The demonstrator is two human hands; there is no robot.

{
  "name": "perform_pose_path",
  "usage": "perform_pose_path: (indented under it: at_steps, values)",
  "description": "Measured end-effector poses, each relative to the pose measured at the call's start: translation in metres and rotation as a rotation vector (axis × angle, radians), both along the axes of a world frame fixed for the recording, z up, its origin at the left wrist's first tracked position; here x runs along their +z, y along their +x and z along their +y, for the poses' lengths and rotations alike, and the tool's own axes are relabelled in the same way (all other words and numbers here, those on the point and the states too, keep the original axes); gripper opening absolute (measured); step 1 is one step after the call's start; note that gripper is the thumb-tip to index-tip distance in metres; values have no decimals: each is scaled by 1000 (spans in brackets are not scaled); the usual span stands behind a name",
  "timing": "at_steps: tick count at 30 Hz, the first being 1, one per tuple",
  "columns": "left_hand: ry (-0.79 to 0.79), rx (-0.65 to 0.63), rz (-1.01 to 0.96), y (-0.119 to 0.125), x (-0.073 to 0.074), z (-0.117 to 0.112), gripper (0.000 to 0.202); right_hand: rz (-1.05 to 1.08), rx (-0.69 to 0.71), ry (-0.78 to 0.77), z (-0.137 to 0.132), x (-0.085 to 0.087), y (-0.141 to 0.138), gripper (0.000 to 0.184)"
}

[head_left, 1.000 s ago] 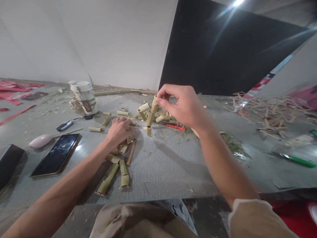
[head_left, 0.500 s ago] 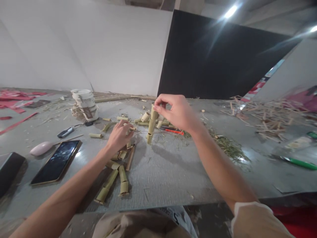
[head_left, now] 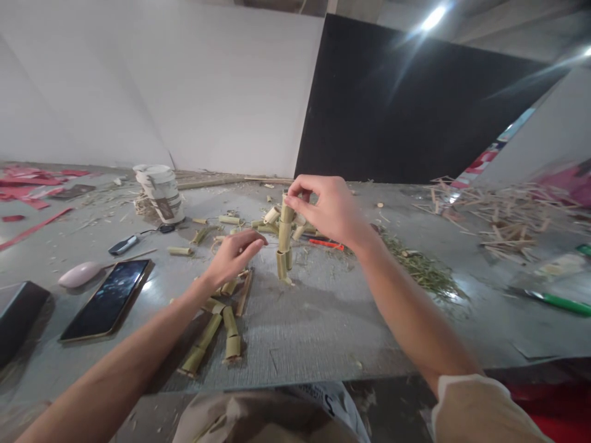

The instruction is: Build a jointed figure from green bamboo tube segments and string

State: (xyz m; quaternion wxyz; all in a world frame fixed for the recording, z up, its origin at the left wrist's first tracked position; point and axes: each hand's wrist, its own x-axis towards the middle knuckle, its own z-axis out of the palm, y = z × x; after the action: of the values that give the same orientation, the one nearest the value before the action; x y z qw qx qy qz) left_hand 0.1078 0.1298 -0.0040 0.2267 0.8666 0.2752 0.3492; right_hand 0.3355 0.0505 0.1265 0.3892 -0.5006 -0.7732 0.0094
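Observation:
My right hand [head_left: 325, 209] pinches the top of an upright stack of short bamboo tube pieces [head_left: 283, 245] that stands on the grey table [head_left: 323, 320]. My left hand [head_left: 233, 255] hovers just left of the stack with its fingers stretched toward it, holding nothing that I can see. Below the left hand lie several cut bamboo pieces [head_left: 217, 323] in a loose pile. More bamboo pieces [head_left: 270, 218] lie behind the stack.
A phone [head_left: 107, 299] lies face up at the left beside a pink oval object [head_left: 78, 274] and a dark case [head_left: 16, 311]. A white tub [head_left: 160, 192] stands further back. An orange-handled tool [head_left: 325, 244], a green-handled tool [head_left: 558, 301] and a heap of wood splinters [head_left: 508, 212] sit to the right.
The stack has been set upright and nearer to me. My left hand rose off the bamboo pile, opened and moved right toward the stack. My right hand kept its pinch on the top.

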Motion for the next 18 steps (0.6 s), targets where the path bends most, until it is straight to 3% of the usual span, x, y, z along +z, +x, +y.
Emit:
perform_pose_path:
  at_steps: [4,13,18]
  values:
    - [-131,-206,-14,11,-1,-13,36,11,3,-2,-1,-1,-3,17]
    - [-281,-186,-72,13,-5,-11,20,26,84,-23,1,-3,-3,17]
    - [-366,-168,-318,12,-4,-10,39,21,79,-41,-1,-1,-5,18]
